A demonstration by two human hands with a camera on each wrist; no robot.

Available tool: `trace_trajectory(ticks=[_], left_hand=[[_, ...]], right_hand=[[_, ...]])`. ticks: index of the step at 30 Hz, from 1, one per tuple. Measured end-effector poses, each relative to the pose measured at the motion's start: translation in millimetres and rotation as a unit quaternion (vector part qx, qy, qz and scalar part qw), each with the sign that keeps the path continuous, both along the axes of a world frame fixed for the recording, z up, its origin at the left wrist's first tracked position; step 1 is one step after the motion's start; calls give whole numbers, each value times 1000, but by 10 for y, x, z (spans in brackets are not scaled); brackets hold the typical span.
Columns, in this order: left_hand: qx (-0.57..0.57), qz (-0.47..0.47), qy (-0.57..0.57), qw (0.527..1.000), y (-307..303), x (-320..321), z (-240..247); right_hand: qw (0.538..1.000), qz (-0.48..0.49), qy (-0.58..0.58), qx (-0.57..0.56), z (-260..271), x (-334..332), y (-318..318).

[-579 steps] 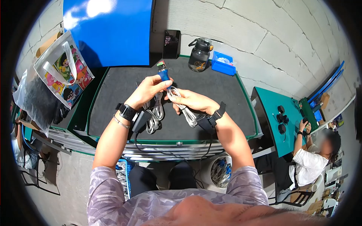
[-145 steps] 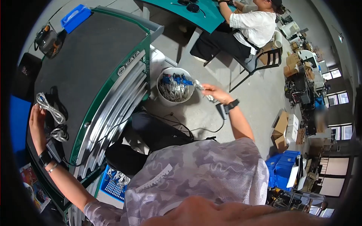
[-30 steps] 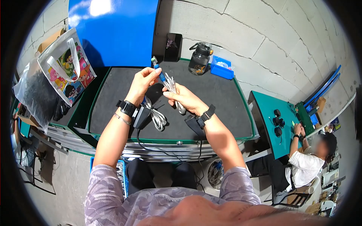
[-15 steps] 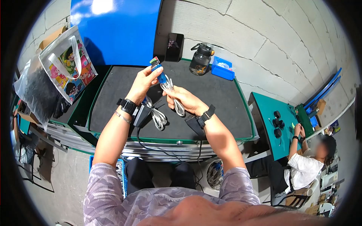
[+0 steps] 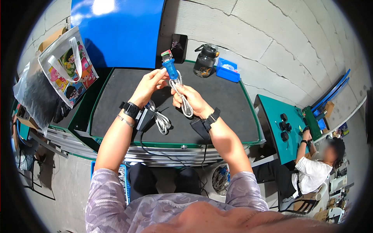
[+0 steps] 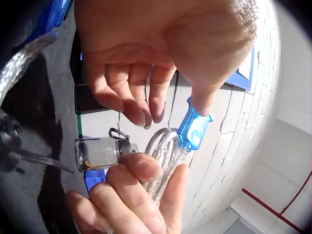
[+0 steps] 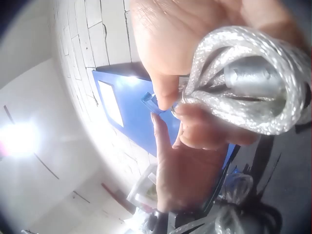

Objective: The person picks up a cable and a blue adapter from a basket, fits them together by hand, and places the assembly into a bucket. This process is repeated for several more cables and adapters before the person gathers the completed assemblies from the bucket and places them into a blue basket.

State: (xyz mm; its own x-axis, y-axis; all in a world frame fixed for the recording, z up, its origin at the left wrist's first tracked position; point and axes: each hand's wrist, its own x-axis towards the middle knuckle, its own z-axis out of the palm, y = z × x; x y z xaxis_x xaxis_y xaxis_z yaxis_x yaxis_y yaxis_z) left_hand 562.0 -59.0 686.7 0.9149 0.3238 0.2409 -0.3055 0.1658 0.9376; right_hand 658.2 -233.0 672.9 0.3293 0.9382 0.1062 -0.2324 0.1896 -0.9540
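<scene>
Blue plug (image 5: 169, 69) has shifted toward the bottle (image 5: 205, 62); the right hand (image 5: 193, 101) grips its coiled cable (image 5: 187, 106), left of the bottle. The left hand (image 5: 147, 88) touches the plug by thumb, fingers loose. Likely a turning step, next needing a steady grip.

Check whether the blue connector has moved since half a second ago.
Yes: in the head view, the blue connector has shifted up and right, closer to the phone.

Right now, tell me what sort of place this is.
Probably a workshop or small assembly area: a drawer cabinet with a dark mat, a green worktable where another person sits, and a bucket of cables.
</scene>
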Motion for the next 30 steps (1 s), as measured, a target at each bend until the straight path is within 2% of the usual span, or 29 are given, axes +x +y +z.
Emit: trace_trajectory(ticks=[4,9,19,24,28,30], left_hand=[[49,-36,2,998,-4,-36,11],[76,-56,22,995,39,29,-75],[80,23,-5,996,22,-40,-3],[60,53,-16,997,-11,-50,17],[69,75,8,995,49,-1,-40],[74,77,25,994,58,4,-53]], right_hand=[[1000,-16,14,13,14,-7,-8],[999,-20,11,-37,-8,17,7],[998,-1,-14,-58,-50,17,42],[999,-9,35,-36,-70,17,48],[998,-14,46,-33,-67,28,47],[999,-19,10,-42,-72,32,45]])
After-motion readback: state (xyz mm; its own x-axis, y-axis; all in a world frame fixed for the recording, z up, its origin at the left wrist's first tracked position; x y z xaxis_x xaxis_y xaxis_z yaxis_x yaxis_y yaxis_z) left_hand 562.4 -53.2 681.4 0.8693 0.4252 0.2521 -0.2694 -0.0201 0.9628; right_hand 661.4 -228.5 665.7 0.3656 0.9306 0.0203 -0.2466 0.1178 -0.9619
